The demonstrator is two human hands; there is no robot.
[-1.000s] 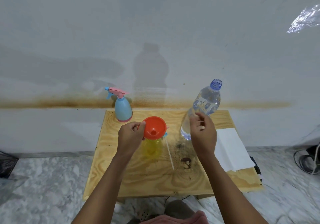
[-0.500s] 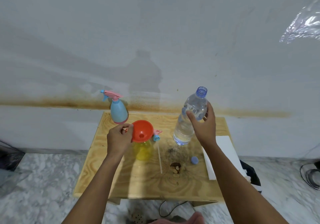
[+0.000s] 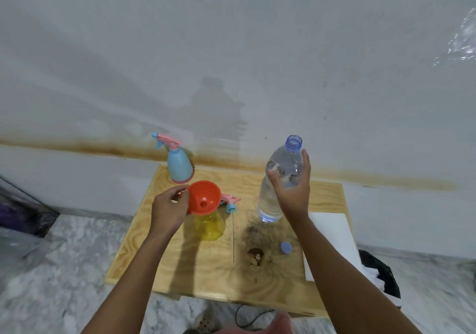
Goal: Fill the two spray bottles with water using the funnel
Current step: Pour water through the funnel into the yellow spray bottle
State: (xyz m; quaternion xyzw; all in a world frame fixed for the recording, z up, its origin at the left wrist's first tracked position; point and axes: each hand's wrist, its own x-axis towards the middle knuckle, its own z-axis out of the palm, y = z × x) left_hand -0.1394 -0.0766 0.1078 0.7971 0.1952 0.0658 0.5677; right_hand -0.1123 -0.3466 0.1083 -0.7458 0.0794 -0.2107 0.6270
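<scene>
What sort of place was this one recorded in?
Probably a plain room in a home, used as a makeshift work spot: a small plywood table stands by a stained white wall, on a marble-patterned floor.

Plywood worktop (image 3: 180,269) against white wall (image 3: 231,50) with brown stain band (image 3: 77,148). White sheet (image 3: 332,243) on worktop's right edge, blue cap (image 3: 286,247) on its right half. Black bag (image 3: 381,274) right of worktop, black cable (image 3: 247,317) under its front edge, marble floor (image 3: 64,256) all round.
</scene>
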